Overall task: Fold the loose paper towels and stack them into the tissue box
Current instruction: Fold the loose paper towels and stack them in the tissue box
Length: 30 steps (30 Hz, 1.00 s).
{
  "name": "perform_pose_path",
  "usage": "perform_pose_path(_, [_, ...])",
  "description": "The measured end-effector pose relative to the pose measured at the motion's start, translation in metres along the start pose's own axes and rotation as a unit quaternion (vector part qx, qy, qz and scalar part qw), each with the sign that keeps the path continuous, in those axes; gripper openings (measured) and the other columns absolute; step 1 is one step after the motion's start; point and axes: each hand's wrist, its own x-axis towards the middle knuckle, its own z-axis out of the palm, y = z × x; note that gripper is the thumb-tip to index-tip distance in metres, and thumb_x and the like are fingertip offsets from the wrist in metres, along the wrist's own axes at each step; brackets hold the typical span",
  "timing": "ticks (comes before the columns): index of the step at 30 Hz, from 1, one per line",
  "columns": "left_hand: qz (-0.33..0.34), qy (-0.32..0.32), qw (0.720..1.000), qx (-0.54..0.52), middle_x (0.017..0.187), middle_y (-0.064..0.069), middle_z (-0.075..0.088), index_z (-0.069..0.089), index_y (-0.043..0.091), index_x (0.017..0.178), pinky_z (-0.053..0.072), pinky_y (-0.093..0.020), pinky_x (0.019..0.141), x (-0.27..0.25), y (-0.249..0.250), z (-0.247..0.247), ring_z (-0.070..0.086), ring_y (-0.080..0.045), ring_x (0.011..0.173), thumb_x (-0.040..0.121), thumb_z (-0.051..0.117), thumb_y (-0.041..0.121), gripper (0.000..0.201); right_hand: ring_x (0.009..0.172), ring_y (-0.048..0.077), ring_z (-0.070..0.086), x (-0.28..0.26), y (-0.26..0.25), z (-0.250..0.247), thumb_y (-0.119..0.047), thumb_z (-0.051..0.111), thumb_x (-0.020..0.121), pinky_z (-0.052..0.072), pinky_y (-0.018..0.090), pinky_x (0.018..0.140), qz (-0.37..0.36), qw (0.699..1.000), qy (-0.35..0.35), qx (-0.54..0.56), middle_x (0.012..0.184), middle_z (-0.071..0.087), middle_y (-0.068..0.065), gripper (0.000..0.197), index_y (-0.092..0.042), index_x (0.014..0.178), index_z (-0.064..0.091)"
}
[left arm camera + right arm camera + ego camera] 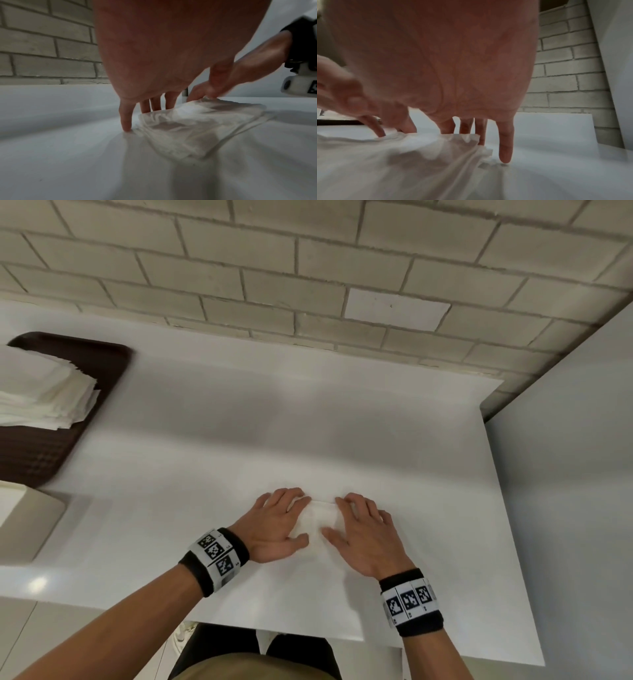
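**Both hands flat on a folded towel**

Fingers point(291, 497) of the left hand point(277, 523) lie stretched out and slightly spread, tips down on the left end of the folded paper towel point(320, 518), and the right hand point(363, 534) mirrors it on the right end, palm low, fingers straight, thumb angled in toward the other thumb. Neither hand curls round the towel; both press on it from above. From the left wrist view the little finger stands on the white table point(205, 440) just beside the towel's edge, with the other fingers planted along the towel's far edge. From the right wrist view the same picture: three fingers come down at the towel's far edge, and the little finger touches bare table just to the right of it. The towel looks crumpled and layered, lying flat near the middle of the table, toward the near edge.

Over on the far left, a stack of paper towels point(41, 392) sits on a dark brown tray point(113, 357), well apart from the hands. Nearer, at the left edge, there's a beige box point(30, 525), only partly in view. A pale brick wall point(274, 268) runs behind the table. Black wristbands with printed markers point(215, 556) ring both wrists.
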Motion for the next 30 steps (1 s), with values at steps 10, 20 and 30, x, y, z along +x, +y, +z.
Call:
perform_pose_path(10, [0.004,-0.032,0.999,-0.039,0.141,0.0,0.043,0.057,0.021,0.128,0.039,-0.038,0.106,-0.023,-0.008,-0.005,0.042,-0.022,0.13,0.085,0.084,0.041,0.055,0.124,0.019,0.05,-0.005,-0.046,0.007,-0.051,0.076,0.093,0.045,0.034,0.091,-0.022,0.996,-0.08,0.046,0.127,0.056,-0.011,0.051,-0.034,0.138,0.06])
perform_pose_path(20, [-0.119,0.264,0.91,-0.298,0.089,0.015,0.075,0.072,0.034,0.099,0.053,-0.028,0.073,-0.213,-0.131,-0.138,0.07,-0.009,0.082,0.089,0.087,0.037,0.019,0.099,0.012,0.076,-0.01,-0.225,-0.055,-0.011,0.082,0.096,0.059,0.022,0.08,-0.043,0.829,0.199,0.521,0.112,0.077,-0.014,0.048,-0.037,0.127,0.056])
perform_pose_path(30, [-0.14,0.425,0.813,-0.372,0.123,0.007,0.069,0.055,0.031,0.138,0.059,-0.04,0.088,-0.381,-0.311,-0.173,0.069,-0.017,0.11,0.106,0.066,0.023,0.035,0.102,0.022,0.072,0.046,-0.494,0.006,-0.012,0.06,0.109,0.06,0.047,0.088,-0.113,0.82,0.3,0.474,0.118,0.071,-0.011,0.048,-0.053,0.132,0.052])
